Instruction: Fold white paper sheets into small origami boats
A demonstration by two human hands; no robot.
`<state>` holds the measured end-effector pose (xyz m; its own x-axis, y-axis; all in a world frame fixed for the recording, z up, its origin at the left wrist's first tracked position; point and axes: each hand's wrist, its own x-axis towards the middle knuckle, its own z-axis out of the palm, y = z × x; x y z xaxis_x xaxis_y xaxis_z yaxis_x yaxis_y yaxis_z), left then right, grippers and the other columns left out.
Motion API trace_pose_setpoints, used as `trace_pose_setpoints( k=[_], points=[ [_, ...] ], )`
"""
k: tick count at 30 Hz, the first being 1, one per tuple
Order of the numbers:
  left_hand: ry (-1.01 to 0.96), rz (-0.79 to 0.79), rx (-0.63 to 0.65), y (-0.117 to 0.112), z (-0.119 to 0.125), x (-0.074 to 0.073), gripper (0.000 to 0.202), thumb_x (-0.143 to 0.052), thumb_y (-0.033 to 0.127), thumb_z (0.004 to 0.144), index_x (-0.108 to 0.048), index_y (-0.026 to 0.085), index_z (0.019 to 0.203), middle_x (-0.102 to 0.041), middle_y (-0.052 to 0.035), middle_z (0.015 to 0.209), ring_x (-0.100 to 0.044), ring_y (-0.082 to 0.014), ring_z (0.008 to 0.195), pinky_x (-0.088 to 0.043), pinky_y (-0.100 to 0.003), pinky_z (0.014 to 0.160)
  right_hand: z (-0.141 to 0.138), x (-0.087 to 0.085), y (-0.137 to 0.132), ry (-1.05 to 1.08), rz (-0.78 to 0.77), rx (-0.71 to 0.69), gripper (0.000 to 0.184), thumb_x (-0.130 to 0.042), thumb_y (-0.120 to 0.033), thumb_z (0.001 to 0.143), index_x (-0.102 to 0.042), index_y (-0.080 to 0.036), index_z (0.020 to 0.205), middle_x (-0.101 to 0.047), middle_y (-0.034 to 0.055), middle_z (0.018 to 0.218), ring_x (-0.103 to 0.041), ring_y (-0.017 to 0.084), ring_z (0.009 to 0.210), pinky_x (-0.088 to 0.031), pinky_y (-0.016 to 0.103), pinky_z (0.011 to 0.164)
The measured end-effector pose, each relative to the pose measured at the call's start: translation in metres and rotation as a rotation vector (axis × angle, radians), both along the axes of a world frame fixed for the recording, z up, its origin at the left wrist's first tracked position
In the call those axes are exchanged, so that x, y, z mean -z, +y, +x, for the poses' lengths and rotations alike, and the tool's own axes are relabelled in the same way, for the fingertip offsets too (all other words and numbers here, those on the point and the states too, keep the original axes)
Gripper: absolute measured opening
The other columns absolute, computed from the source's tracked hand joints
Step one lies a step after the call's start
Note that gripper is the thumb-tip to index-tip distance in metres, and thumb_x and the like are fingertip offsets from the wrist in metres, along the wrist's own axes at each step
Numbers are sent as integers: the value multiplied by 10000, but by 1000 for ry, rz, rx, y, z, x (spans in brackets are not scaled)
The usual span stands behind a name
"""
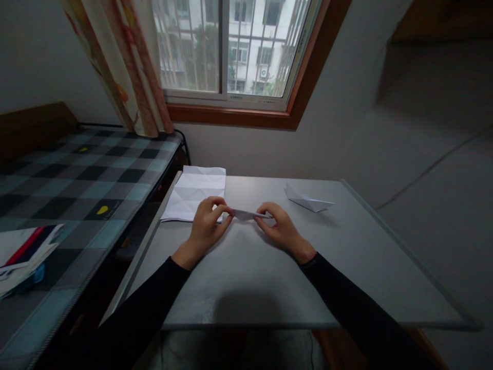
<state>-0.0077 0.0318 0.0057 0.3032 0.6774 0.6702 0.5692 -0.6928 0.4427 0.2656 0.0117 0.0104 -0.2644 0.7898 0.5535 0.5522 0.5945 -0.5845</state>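
Observation:
Between my two hands, low over the table, is a small piece of folded white paper (pixel 244 215). My left hand (pixel 208 222) pinches its left end between thumb and fingers. At the right end, my right hand (pixel 280 226) grips it the same way, with the fingers covering part of the paper. A folded paper boat (pixel 309 201) rests on the table to the right, apart from my right hand. Behind my left hand lies a stack of creased white paper sheets (pixel 192 192), partly hidden by that hand.
The white table (pixel 246 277) stands against the wall below a barred window (pixel 223 51). Left of it is a bed with a checked cover (pixel 127 174), where papers or a bag (pixel 26 252) lie. A patterned curtain (pixel 127 67) hangs by the window.

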Motion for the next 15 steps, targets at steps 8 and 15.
trace_pose_setpoints(
  k=[8,15],
  points=[
    [-75,-140,-38,-7,12,2,142,-758,382,1036,-745,243,1063,-743,-45,1012,-701,-229,910,-539,-400,898,-8,4,-1,-25,161,-10,97,-685,-219,1030,-656,-294,975,-787,79,1035,-726,303,968,-572,498,914],
    [-114,-427,52,-10,23,9,186,-721,412,1055,-733,237,1114,-821,-42,1003,-769,-234,898,-548,-342,797,-16,10,-4,-202,183,-136,344,-670,-152,1038,-680,-283,1356,-818,91,1304,-779,299,1170,-612,503,1045]
  ],
)
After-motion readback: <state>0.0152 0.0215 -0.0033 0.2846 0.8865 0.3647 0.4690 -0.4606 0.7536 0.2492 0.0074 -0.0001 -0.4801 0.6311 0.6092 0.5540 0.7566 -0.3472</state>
